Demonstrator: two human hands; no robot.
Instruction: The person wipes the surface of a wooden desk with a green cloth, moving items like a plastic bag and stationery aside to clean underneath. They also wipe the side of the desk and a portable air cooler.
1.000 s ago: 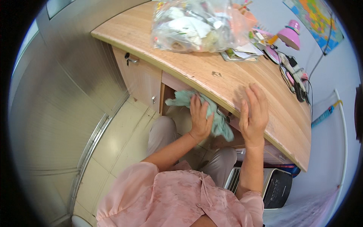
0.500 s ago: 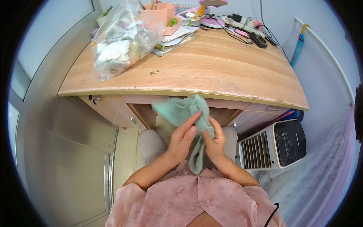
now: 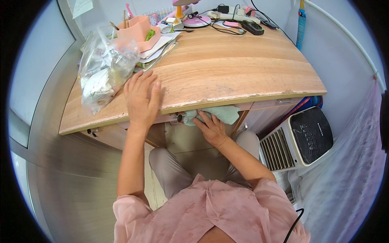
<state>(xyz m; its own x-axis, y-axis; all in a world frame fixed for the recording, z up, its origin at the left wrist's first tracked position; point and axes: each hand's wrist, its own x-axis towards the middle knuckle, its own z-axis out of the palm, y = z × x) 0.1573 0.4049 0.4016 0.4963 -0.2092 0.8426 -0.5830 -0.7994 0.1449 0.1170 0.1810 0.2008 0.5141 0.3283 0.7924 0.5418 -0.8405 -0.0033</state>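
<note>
My left hand [image 3: 142, 99] lies flat on the wooden desk [image 3: 231, 65] near its front edge, fingers spread and nothing in them. Its fingertips are close to a clear plastic bag [image 3: 99, 83] with mixed contents. Just below the desktop edge, my right hand [image 3: 212, 130] holds a pale green cloth [image 3: 227, 114] against the drawer front. The cloth is bunched under the fingers and hides part of that drawer. Beside it, left of my right hand, is a dark knob or lock [image 3: 180, 118].
A pink pen holder [image 3: 133, 30] and papers [image 3: 162, 46] stand behind the bag. A pink lamp base [image 3: 197, 21], cables and a power strip [image 3: 239, 17] lie at the back. An air cooler [image 3: 298, 137] stands right of my knees, by a translucent purple curtain [image 3: 352, 162].
My left hand has left the cloth and come down on the desktop to the left. My right hand has brought the cloth up to the drawer front. The view has shifted.
</note>
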